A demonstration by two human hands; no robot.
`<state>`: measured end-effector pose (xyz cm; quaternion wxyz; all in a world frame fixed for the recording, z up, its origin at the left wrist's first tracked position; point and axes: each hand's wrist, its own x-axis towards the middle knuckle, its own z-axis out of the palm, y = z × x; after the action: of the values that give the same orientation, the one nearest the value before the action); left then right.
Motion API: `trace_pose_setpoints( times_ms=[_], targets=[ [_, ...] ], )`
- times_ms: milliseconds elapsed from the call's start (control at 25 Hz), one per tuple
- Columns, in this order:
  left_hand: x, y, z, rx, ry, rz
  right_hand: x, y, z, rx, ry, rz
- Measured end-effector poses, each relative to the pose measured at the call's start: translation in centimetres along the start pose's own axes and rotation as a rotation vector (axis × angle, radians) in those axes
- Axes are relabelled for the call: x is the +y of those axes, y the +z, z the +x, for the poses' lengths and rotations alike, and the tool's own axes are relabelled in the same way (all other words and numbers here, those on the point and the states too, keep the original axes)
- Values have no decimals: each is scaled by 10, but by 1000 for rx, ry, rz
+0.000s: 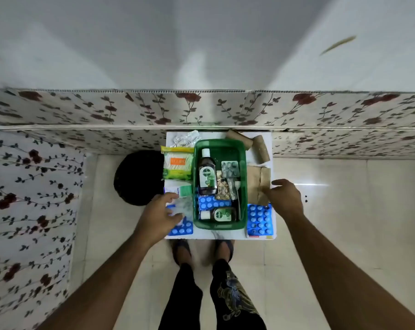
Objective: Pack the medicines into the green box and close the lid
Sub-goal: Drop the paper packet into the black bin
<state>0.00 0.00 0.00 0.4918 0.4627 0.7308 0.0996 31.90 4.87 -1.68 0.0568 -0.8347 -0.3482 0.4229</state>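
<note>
Left hand [162,211] hovers over clear plastic [184,206] at the worktop [216,235] near-left, fingers loosely spread, gripping nothing. Right hand [285,198] is open, fingertips touching a brown packet [257,182] right of the green box [243,186]. Box sits mid-worktop, lid off, w/ 2 bottles: one big [207,173], one small [217,214], plus 1 blue strip [210,203] & silver strips [230,169]. Outside: 2 blue strips [259,220], 2 brown rolls [261,148], 1 swab pack [178,164].

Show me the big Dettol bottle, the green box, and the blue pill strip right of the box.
Big Dettol bottle [207,173]: head view, on its label.
Green box [243,186]: head view, right rim.
Blue pill strip [259,219]: head view, middle of the blisters.
</note>
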Motion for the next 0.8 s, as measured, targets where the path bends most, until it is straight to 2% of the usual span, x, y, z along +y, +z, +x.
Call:
trace_pose_setpoints(
  times_ms=[120, 400, 560, 800],
  targets=[
    [-10, 11, 6, -2, 115, 251, 3, 8, 8, 44, 16, 8],
    [-23, 32, 17, 112, 238, 435, 10, 20, 16, 63, -5, 190],
    [-18, 25, 12, 175, 263, 300, 13, 11, 2, 21, 28, 421],
    [11, -37, -14, 300, 139, 39, -27, -35, -58, 120, -36, 501]
  ],
)
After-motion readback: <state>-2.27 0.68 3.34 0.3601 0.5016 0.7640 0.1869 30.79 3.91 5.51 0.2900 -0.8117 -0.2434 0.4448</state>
